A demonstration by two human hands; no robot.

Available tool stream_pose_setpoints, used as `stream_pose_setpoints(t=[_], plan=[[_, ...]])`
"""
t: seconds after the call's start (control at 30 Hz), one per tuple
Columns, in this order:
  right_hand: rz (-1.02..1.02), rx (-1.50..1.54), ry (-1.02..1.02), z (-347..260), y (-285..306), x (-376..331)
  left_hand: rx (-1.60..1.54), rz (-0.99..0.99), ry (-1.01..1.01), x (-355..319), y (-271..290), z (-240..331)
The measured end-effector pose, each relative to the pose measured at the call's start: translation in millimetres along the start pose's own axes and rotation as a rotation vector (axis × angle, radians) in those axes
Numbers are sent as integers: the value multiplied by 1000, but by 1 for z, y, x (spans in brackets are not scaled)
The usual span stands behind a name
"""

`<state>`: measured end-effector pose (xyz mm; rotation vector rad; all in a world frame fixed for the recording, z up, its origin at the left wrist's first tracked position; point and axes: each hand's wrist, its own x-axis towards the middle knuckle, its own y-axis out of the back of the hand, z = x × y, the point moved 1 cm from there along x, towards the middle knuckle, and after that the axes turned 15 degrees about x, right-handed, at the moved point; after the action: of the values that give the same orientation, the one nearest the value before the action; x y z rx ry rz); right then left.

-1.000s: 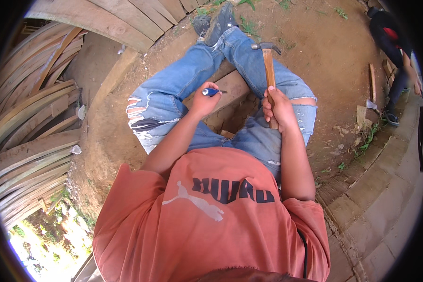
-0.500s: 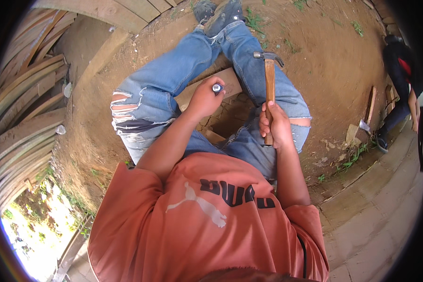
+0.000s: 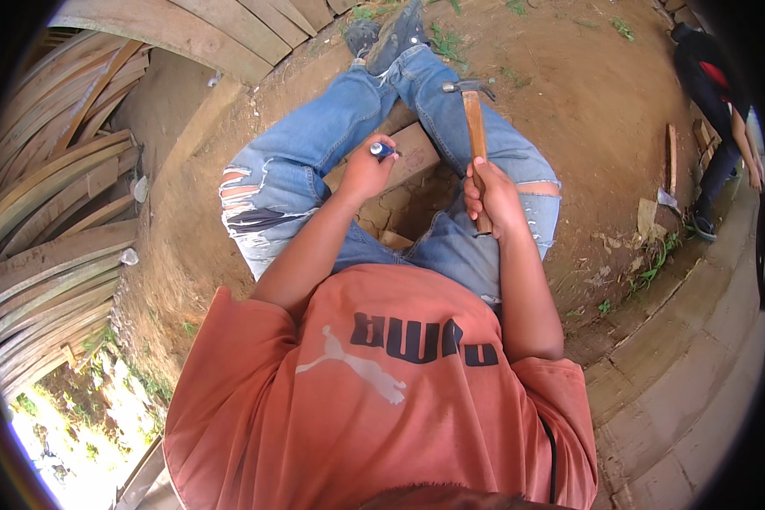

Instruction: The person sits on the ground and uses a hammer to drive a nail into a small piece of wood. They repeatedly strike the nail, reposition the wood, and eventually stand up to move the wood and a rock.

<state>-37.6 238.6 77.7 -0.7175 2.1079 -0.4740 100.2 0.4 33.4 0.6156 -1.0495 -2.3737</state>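
Between my legs lies a wooden block (image 3: 422, 150) with reddish marks drawn on its top. My left hand (image 3: 365, 176) is closed round a chisel (image 3: 382, 150) with a blue handle and a metal-capped end. The chisel leans over the block; its blade is mostly hidden, so I cannot tell whether its tip touches the wood. In my right hand (image 3: 495, 202) is a claw hammer (image 3: 474, 127), gripped low on its wooden handle. The hammer's metal head is up over my right leg, apart from the chisel.
Long boards (image 3: 51, 263) are stacked at the left, and more planks (image 3: 238, 34) lie at the far side. Bare soil (image 3: 586, 102) surrounds my legs. A person in dark clothes (image 3: 712, 93) stands at the far right, beside paving (image 3: 680, 382).
The chisel's handle end now leans more to the left, showing more of its blue side. The whole view has shifted slightly. Both hands keep their holds.
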Motion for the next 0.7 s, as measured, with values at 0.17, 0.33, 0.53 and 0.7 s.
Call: stream_pose_setpoints(t=[0.17, 0.33, 0.53, 0.7], plan=[[8, -74, 38, 1, -10, -11, 85, 30, -4, 6, 0, 3], [-47, -16, 50, -9, -39, -46, -1, 53, -75, 4, -7, -9], [-147, -4, 122, 1, -59, -65, -29, 59, -168, -4, -13, -19], [-78, -21, 102, 14, -42, -34, -105, 71, -146, -5, -17, -22]])
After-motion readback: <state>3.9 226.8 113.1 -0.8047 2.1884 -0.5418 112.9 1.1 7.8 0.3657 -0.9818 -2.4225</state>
